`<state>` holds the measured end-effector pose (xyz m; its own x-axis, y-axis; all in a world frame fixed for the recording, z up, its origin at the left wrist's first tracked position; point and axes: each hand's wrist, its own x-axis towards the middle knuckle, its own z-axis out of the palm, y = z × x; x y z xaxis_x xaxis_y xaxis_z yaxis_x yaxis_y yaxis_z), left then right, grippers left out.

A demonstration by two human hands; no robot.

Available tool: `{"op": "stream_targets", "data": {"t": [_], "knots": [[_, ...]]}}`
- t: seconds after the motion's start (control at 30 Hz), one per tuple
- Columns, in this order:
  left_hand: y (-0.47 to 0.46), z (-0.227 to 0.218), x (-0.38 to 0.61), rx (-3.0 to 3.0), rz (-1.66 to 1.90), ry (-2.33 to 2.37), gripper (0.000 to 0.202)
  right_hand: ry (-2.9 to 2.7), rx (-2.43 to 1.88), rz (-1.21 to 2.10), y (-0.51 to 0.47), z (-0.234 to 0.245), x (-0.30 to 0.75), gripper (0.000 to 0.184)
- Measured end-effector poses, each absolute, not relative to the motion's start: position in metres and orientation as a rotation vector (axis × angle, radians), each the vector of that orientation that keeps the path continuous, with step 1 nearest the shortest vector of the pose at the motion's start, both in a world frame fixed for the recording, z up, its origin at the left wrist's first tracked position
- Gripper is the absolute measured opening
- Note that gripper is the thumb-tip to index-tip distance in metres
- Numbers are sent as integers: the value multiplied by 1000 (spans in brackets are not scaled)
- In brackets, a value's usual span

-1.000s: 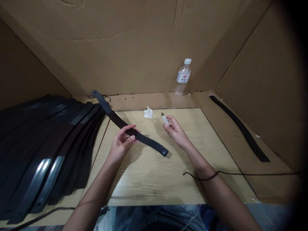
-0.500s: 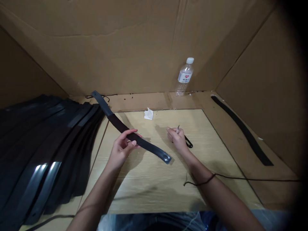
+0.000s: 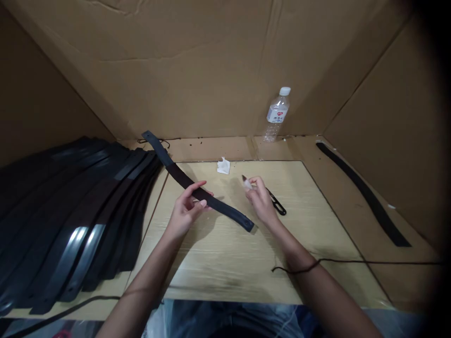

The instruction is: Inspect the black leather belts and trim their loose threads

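Observation:
My left hand (image 3: 186,209) pinches a long black strap (image 3: 225,212) near its middle, holding it slanted above the light wooden board (image 3: 225,263); the strap's near end has a small hole and its far end reaches toward the back left. My right hand (image 3: 260,197) is closed around a small pale, pointed object (image 3: 245,182) just right of the strap. A small black clip-like piece (image 3: 276,203) lies on the board beside that hand. A dark thread (image 3: 352,262) is looped round my right wrist and runs off to the right.
A fanned pile of several black straps (image 3: 70,220) covers the left side. Another black strap (image 3: 362,192) lies along the right. A plastic water bottle (image 3: 277,115) stands at the back by the cardboard wall (image 3: 197,70). A crumpled white scrap (image 3: 223,165) lies on the board's far edge.
My right hand dipped toward the board, then lifted back with the pale object's tip up. A black clip-like piece now lies by it. My left hand kept its hold on the strap.

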<state>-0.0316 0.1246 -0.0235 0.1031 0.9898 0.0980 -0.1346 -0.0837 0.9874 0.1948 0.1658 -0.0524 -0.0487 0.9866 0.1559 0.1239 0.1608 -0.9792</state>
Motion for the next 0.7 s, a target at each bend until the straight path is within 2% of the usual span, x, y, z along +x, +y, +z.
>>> {"op": "stream_targets", "data": {"t": [0.13,0.23,0.43,0.7], "knots": [[123,-20,-28,1216,1289,1030,59,-1746,-1141,567,147,-31,186,23],[122,-18,-25,1219,1336,1065,56,-1907,-1087,370,134,-24,177,20],[120,-17,-23,1310,1401,1091,51,-1999,-1102,176,118,-27,163,25],[116,-16,-21,1384,1371,1078,48,-1985,-1053,210,113,-26,160,25]]}}
